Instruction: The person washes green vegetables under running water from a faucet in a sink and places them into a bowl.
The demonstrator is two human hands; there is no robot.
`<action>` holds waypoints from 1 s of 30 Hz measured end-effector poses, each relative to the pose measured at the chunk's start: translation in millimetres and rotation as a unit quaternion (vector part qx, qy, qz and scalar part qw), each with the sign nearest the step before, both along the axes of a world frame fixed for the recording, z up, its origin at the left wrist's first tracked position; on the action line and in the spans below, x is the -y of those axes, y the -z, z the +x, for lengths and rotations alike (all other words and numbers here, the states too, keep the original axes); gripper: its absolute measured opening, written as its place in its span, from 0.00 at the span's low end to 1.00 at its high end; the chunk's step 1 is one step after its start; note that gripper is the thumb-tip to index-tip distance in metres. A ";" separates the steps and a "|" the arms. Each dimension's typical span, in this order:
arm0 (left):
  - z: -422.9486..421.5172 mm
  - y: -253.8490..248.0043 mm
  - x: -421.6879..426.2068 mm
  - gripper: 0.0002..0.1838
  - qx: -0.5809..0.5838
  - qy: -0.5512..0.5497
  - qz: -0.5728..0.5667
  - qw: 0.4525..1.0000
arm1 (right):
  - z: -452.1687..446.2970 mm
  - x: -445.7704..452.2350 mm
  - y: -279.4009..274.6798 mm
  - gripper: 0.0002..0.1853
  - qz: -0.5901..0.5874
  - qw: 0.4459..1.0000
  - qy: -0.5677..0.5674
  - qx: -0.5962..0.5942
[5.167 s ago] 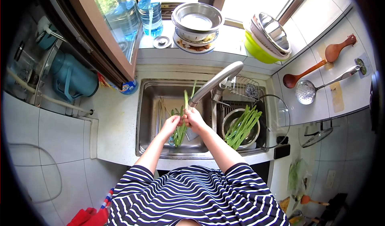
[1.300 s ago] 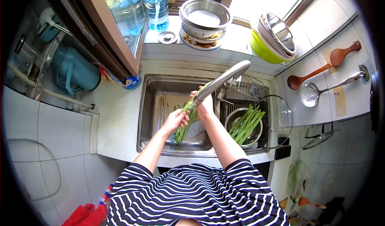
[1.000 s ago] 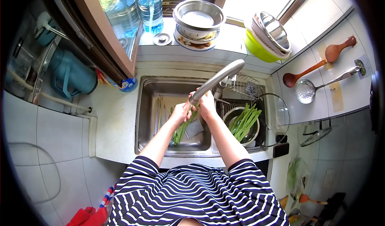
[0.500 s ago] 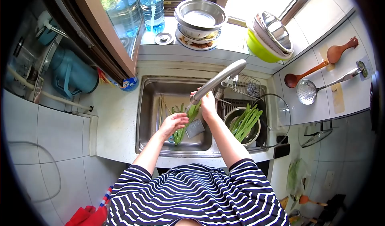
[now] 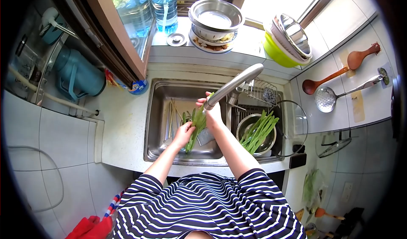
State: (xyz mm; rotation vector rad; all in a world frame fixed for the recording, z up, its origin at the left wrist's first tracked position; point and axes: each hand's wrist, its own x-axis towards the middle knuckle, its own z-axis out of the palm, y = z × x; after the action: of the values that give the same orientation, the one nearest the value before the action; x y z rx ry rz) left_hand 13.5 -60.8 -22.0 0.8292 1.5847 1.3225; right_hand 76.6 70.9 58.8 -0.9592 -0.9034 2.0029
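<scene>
The left hand (image 5: 184, 134) has its thumb and fingers drawn together in a light pinch on the green stalks (image 5: 199, 119) above the left basin. The right hand (image 5: 214, 114) lies along their upper part with fingers spread; the faucet (image 5: 237, 81) partly covers it, so how firmly it holds does not show. If that pinch is as light as it looks, wet stalks could slide out and drop onto the grey pad (image 5: 206, 136) or the thin sticks (image 5: 171, 116) in the sink (image 5: 159, 95). Lifting them with the spout so near could knock or bend their tips. Farther right, cut greens (image 5: 260, 132) overhang the steel bowl (image 5: 271, 143); a brush from the right forearm might tip some out, or nudge the glass lid (image 5: 299, 122) beside it.
</scene>
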 end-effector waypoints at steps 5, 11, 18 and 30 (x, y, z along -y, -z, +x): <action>0.0 4.7 7.5 0.12 -0.022 0.039 -0.038 0.998 | -0.3 4.2 19.4 0.06 0.044 0.998 -0.022 0.038; 10.7 4.0 5.8 0.18 0.155 0.016 -0.005 0.988 | -4.4 23.4 12.2 0.22 0.026 0.987 -0.030 0.156; 23.2 1.8 -0.6 0.17 0.040 0.025 -0.004 0.999 | -2.4 25.0 17.1 0.19 -0.024 0.990 -0.049 0.130; 40.7 -5.9 -3.3 0.11 -0.172 0.033 0.008 0.985 | 48.8 31.7 36.2 0.13 0.015 0.987 -0.112 0.113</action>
State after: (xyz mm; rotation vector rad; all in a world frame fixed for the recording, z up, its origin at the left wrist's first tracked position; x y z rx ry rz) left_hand 54.2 -57.5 -16.1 1.1582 1.7952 1.1911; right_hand 125.4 39.2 22.6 -1.1269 -1.2073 2.0865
